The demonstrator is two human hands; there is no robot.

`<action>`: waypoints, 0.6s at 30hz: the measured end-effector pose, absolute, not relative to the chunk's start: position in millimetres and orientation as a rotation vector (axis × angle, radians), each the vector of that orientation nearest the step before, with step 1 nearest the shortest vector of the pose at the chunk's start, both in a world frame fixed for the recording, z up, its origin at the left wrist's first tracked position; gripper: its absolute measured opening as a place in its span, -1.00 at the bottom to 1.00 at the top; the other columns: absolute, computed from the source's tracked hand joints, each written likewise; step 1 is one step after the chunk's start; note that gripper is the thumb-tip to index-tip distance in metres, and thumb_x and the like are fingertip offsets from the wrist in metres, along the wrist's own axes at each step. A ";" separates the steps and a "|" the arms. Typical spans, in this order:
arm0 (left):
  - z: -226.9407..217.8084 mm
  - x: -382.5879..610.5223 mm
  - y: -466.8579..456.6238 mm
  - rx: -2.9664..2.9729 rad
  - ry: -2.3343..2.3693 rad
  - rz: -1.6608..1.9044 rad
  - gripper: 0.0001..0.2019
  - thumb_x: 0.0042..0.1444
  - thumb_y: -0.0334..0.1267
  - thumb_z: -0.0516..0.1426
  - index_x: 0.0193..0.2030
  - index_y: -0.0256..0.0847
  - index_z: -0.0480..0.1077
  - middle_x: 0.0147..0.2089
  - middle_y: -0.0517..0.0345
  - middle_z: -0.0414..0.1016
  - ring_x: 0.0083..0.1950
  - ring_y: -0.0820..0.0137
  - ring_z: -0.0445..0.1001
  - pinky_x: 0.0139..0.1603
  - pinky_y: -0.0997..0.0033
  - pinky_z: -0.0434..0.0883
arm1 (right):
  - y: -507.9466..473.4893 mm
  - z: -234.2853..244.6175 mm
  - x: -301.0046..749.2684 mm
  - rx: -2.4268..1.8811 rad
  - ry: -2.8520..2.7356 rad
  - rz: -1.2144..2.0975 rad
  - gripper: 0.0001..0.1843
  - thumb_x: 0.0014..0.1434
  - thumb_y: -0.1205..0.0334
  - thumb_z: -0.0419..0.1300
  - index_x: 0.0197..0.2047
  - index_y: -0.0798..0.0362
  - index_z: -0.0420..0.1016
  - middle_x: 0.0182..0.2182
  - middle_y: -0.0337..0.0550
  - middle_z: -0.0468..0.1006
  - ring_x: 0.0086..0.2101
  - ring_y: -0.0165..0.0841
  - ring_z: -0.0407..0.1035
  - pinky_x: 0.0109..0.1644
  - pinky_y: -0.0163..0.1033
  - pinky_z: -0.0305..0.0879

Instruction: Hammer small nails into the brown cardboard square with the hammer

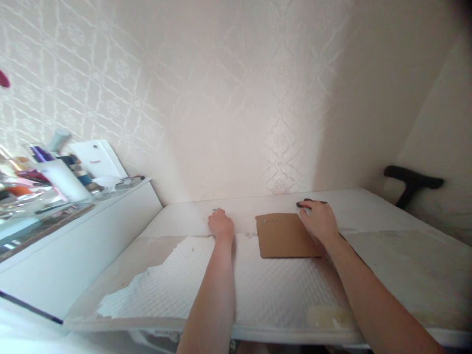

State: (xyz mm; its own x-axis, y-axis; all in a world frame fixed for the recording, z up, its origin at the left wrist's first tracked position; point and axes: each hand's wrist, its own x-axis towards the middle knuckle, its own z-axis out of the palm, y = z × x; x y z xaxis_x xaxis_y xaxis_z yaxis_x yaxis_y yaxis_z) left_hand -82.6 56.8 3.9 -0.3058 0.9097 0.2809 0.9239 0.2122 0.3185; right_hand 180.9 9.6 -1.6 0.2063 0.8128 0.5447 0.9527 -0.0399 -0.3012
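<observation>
A brown cardboard piece (283,238) lies on the desk between my hands, with a few tiny pale bits near its upper left corner. Left of the cardboard, my left hand (221,224) is closed near the back of the desk. Something small and greyish shows at its fingertips, too small to name. My right hand (320,220) reaches over the cardboard's right edge, its fingers closed around a short dark object (304,202). Most of that object is hidden by the hand. A thin black line, perhaps a cord, shows beside my right forearm.
White textured sheeting (155,287) with a torn edge covers part of the worn desk (405,265). A white cabinet (92,250) at the left bears bottles, a white box (99,160) and clutter. A black T-shaped object (413,182) stands at the right by the wall.
</observation>
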 end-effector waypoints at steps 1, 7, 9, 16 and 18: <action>3.4 -83.3 57.8 -1.847 -2.409 -0.683 -0.65 0.02 -0.51 -0.11 -0.15 -0.29 0.40 -0.13 -0.07 0.46 -0.05 0.26 0.38 -0.07 0.34 0.27 | 10.0 -2.2 179.5 -1.871 -1.658 -0.302 -0.70 0.06 0.29 0.02 -0.17 0.09 0.48 -0.26 -0.03 0.50 -0.21 -0.23 0.32 -0.17 -0.19 0.21; 1.8 -83.3 59.2 -1.883 -2.399 -0.731 -0.65 0.01 -0.53 -0.11 -0.12 -0.30 0.37 -0.13 -0.05 0.45 -0.05 0.27 0.38 -0.05 0.37 0.25 | 10.1 -3.1 169.3 -1.798 -1.782 -0.268 -0.72 0.06 0.30 0.04 -0.17 0.11 0.47 -0.27 -0.05 0.51 -0.22 -0.24 0.32 -0.14 -0.19 0.19; 2.4 -82.1 57.9 -1.857 -2.421 -0.753 -0.64 0.02 -0.52 -0.11 -0.10 -0.28 0.36 -0.12 -0.05 0.44 -0.05 0.26 0.37 -0.07 0.34 0.25 | 9.3 -2.8 167.1 -1.781 -1.801 -0.257 -0.72 0.07 0.30 0.03 -0.17 0.11 0.48 -0.25 -0.04 0.50 -0.23 -0.24 0.31 -0.14 -0.20 0.19; 9.7 -77.3 49.2 -1.629 -2.566 -0.763 -0.70 0.09 -0.34 -0.10 -0.10 -0.23 0.35 -0.05 -0.12 0.37 0.03 0.14 0.29 -0.08 0.16 0.20 | 8.1 -1.2 166.0 -1.775 -1.825 -0.251 -0.71 0.08 0.31 0.02 -0.17 0.13 0.48 -0.25 -0.04 0.50 -0.24 -0.24 0.30 -0.14 -0.20 0.18; 10.3 -77.5 49.3 -1.638 -2.597 -0.758 -0.70 0.11 -0.34 -0.13 -0.13 -0.25 0.36 -0.06 -0.16 0.39 0.03 0.13 0.29 -0.08 0.14 0.19 | 8.2 -0.9 165.8 -1.768 -1.838 -0.254 -0.71 0.08 0.31 0.02 -0.17 0.13 0.48 -0.25 -0.04 0.50 -0.25 -0.24 0.30 -0.14 -0.19 0.18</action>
